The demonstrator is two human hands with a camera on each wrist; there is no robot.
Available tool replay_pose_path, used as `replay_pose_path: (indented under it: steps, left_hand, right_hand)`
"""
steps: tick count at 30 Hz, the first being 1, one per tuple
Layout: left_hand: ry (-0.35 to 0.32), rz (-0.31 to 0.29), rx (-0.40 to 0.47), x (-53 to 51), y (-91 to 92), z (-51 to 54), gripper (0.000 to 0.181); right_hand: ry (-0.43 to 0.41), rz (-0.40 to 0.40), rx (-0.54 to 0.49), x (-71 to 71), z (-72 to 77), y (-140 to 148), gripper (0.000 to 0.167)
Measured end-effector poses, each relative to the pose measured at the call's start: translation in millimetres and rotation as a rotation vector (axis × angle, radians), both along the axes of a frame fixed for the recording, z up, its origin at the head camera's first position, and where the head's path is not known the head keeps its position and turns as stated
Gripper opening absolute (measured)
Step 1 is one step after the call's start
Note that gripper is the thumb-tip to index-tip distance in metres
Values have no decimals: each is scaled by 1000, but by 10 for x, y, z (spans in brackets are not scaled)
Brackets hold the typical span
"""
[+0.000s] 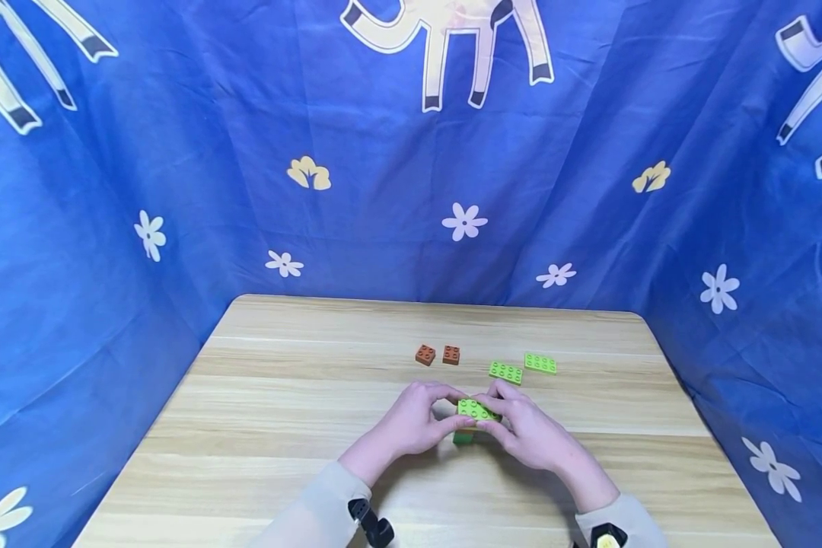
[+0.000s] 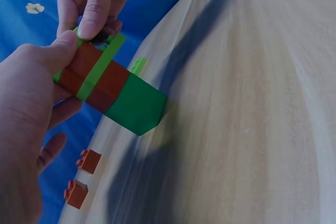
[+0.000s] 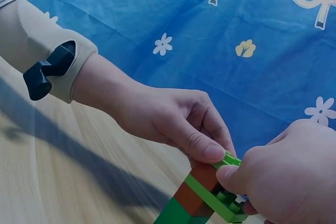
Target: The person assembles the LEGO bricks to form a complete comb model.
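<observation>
- Apparently, both hands share one hold: the fingers of the left hand [image 1: 418, 420] and of the right hand [image 1: 533, 438] pinch the upper part of a stack of plastic toy bricks [image 2: 109, 86], thumbs on the near side and forefingers on the far side.
- This two-sided pinch probably keeps the pieces square and lets pressure come evenly from both ends.
- At the top sits a flat light-green studded plate [image 1: 474, 409], its right end covered by fingers.
- Below it come a brown block, a light-green strip [image 2: 101, 70], another brown block, and a plain dark-green block [image 2: 137, 106] at the bottom; the strip juts past the brown blocks on the right hand's side, baring some studs.
- The stack is well in from the far edge of the pale wood-grain tabletop [image 1: 301, 388]; whether its base touches the wood, I cannot tell.
- Beyond the hands, toward the far edge, two square brown four-stud bricks stand near each other, the left one [image 1: 425, 355] turned askew, the right one [image 1: 451, 355] straighter.
- Toward the far right corner lie two loose flat light-green plates, one [image 1: 505, 372] just beyond the right hand, the other [image 1: 540, 363] farther right; all four seem set within easy reach, studs up.
- Past the far edge hangs a blue patterned curtain [image 1: 383, 175].
</observation>
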State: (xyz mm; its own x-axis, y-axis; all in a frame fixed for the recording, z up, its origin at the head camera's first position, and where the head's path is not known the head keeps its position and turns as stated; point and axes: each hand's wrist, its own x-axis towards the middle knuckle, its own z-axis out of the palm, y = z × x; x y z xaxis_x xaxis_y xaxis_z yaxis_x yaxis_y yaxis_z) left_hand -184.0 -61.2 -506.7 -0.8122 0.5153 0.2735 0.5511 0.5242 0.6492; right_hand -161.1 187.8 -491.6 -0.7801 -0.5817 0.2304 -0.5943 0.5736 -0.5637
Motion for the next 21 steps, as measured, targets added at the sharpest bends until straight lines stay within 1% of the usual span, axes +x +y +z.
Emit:
replay_pose_path:
  steps: [8, 10, 14, 21]
  left_hand:
    - [-45, 11, 38, -26, -2, 9, 38]
    - [-61, 6, 53, -27, 0, 5, 38]
    - [-74, 1, 66, -28, -3, 5, 38]
    - [-67, -2, 6, -47, -2, 32, 38]
  right_hand:
    - [4, 3, -19, -32, -4, -18, 40]
    - [11, 4, -20, -34, -13, -20, 40]
    - [15, 2, -24, -28, -20, -20, 41]
    - [-14, -3, -27, -24, 1, -15, 40]
